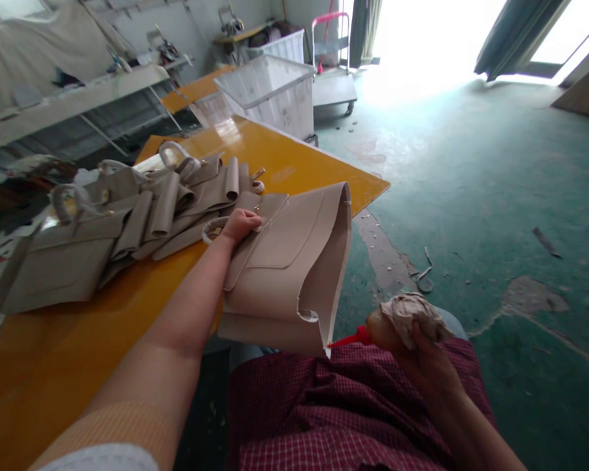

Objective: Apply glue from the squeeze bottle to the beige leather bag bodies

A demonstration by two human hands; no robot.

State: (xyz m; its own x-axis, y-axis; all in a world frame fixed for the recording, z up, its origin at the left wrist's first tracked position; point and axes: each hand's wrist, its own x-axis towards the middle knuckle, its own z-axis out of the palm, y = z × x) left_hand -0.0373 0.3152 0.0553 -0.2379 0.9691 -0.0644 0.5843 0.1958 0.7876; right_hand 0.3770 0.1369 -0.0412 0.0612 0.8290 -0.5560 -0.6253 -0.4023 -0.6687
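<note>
A: Containers first, spotting any?

B: Yep, a beige bag point(279, 252), held tilted between the worktop point(324, 154) edge and the lap, open side facing right. Too shadowy inside to tell. Behind the worktop, a big translucent plastic bin point(289, 101), scuffed walls, contents hidden from here.

A: And the hands?

B: Left hand point(242, 226) curled, fingers pinched onto the bag's front near the flap. Right hand point(429, 363) closed around a squeeze bottle point(379, 329), red nozzle point(348, 339) tip right at the bag's lower corner. Can't tell if touching.

A: Any label on the bottle?

B: Can't tell, crumpled tan wrap point(410, 311) over the back half.

A: Materials?

B: Smooth, leather-look panels, curved seam line on the front, ragged pale edge near the bottom corner. More bags point(63, 255) heaped on the glossy yellow worktop, looped handles point(71, 193) in whitish covering, small gold-coloured fittings.
</note>
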